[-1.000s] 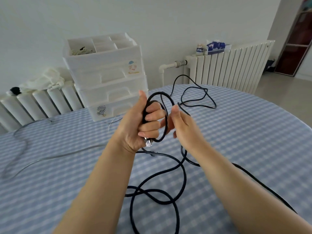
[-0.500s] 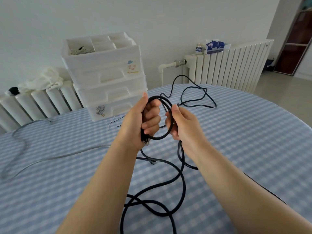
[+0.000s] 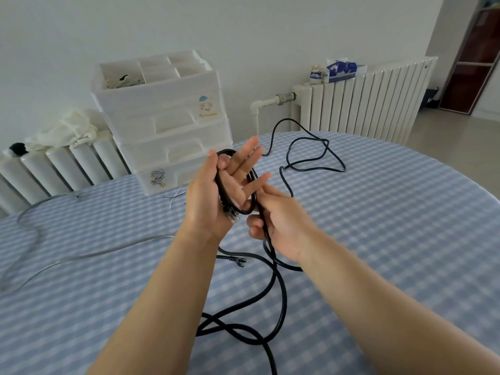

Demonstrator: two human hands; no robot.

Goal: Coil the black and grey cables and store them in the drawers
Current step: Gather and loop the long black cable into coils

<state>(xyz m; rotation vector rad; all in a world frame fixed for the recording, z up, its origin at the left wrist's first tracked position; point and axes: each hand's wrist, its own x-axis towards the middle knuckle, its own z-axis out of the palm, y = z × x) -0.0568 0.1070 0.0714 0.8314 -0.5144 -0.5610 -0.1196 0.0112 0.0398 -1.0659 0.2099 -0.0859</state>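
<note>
here the left hand (image 3: 216,196) lies spread under the black cable (image 3: 281,301) coil, right hand (image 3: 281,226) pinching it.

Above the table (image 3: 405,212), the left hand (image 3: 216,196) is raised palm-up with fingers spread and stretched out, a small coil of the black cable (image 3: 281,293) looped round it and pinned by the thumb. The right hand (image 3: 281,226) sits just beside it, touching its little finger, fingers curled round the cable's hanging run. Both forearms are bare.
</note>
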